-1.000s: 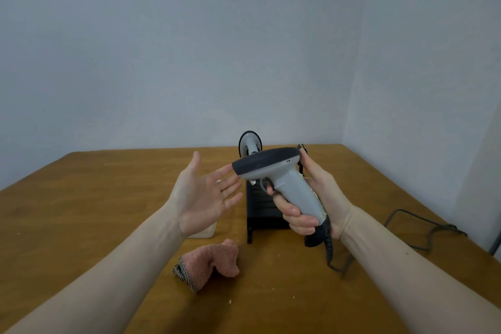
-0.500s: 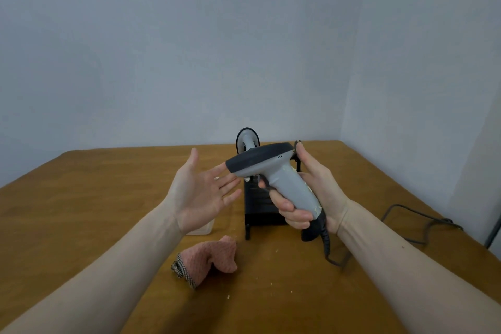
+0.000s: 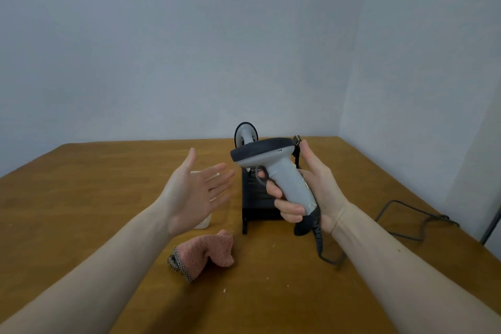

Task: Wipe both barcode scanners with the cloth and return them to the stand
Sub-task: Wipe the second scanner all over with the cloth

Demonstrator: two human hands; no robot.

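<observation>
Over the last second very little had altered: the right hand (image 3: 311,192) had kept its grip on the handle of the grey scanner (image 3: 273,171), lifting it only slightly and tipping its dark head a little more toward the left, while the left hand (image 3: 195,190) had stayed raised beside it, palm up, fingers (image 3: 217,179) straight and spread, holding nothing. The two hands were near each other but not touching, and the scanner's head sat just right of the left fingertips.

That suggested the wiping of this scanner had not begun, or had paused. The pink cloth (image 3: 208,252) lay crumpled on the desk (image 3: 81,184), near the person and below the empty left hand, touched by neither hand. To my eye the next sensible step was for the free hand to drop and pick it up.

The second scanner (image 3: 245,134) sat in the black stand (image 3: 254,198) at the far middle of the desk, only its rounded top showing behind the held one. The held scanner's coiled cable (image 3: 320,241) hung from the handle base and trailed onto the desk; another cable (image 3: 406,214) ran off to the right. A small pale container (image 3: 202,222) stood partly hidden behind the left hand.

I could read no brand, label or writing anywhere; the scanner showed only a few tiny dots on its side, and pale scuffs or flecks on the handle.
</observation>
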